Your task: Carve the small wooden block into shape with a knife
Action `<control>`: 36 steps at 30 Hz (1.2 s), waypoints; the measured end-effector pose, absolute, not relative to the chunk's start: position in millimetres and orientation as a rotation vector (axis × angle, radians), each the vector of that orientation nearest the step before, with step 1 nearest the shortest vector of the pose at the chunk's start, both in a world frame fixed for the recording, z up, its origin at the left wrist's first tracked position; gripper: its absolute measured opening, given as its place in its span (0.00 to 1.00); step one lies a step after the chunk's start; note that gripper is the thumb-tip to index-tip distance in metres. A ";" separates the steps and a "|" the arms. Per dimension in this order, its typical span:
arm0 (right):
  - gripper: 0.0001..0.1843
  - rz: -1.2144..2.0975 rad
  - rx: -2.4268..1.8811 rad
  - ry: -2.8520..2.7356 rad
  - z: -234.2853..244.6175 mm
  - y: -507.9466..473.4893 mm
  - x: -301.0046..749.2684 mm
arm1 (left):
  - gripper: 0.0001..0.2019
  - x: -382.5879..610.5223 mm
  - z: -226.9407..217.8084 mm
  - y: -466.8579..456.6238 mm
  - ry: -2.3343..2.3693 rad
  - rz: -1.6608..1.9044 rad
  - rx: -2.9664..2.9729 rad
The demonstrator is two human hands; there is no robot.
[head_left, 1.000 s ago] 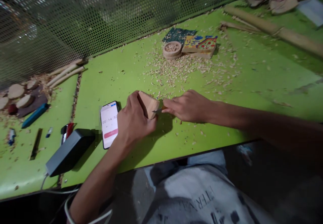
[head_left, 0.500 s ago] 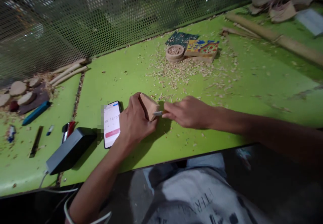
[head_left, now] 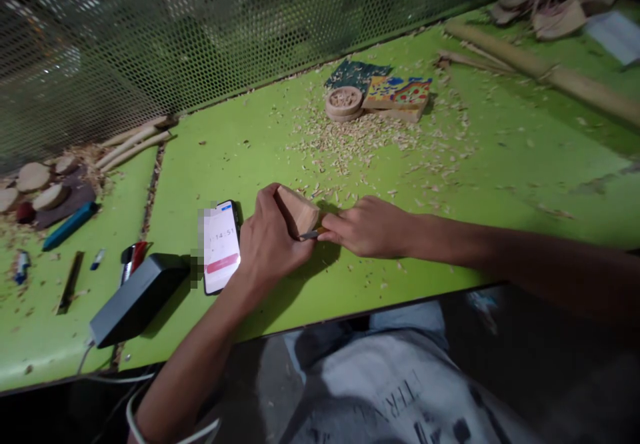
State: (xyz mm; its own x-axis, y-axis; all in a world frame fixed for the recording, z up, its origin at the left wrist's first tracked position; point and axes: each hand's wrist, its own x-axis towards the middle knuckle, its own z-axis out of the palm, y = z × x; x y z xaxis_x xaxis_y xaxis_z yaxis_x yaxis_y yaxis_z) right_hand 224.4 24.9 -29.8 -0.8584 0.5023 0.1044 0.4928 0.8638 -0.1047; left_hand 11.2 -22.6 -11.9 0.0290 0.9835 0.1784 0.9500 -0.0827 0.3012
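My left hand [head_left: 267,241] grips a pale wooden block [head_left: 299,209] and holds it tilted just above the green table [head_left: 240,137]. My right hand [head_left: 367,226] is closed around a small carving knife [head_left: 311,234], whose blade tip touches the lower near edge of the block next to my left thumb. Wood shavings [head_left: 350,141] lie scattered behind both hands. A phone [head_left: 221,245] with a lit timer screen lies flat just left of my left hand.
A dark box [head_left: 137,297] with a cable sits at the near left edge, a red-and-black tool [head_left: 133,257] beside it. A round carved wooden disc [head_left: 344,103] and painted blocks [head_left: 397,95] stand at the back. Wood slices [head_left: 33,187], sticks and a blue tool [head_left: 70,225] lie far left. Mesh screen behind.
The knife blade has shifted lower along the block's near edge, closer to my left thumb. Both hands stay in nearly the same place.
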 end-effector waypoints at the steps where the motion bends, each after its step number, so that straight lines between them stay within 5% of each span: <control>1: 0.26 0.097 -0.765 -2.911 -30.1 24.4 224.2 | 0.40 11.3 -11.2 -22.7 2.063 0.501 2.180; 28: 0.23 0.092 -0.778 -2.817 -26.6 34.4 226.7 | 0.27 12.5 3.2 -19.2 2.033 0.435 2.054; 36: 0.30 0.175 -1.315 -2.275 -26.0 129.4 280.7 | 0.30 1.8 -2.6 -25.5 1.916 0.426 2.027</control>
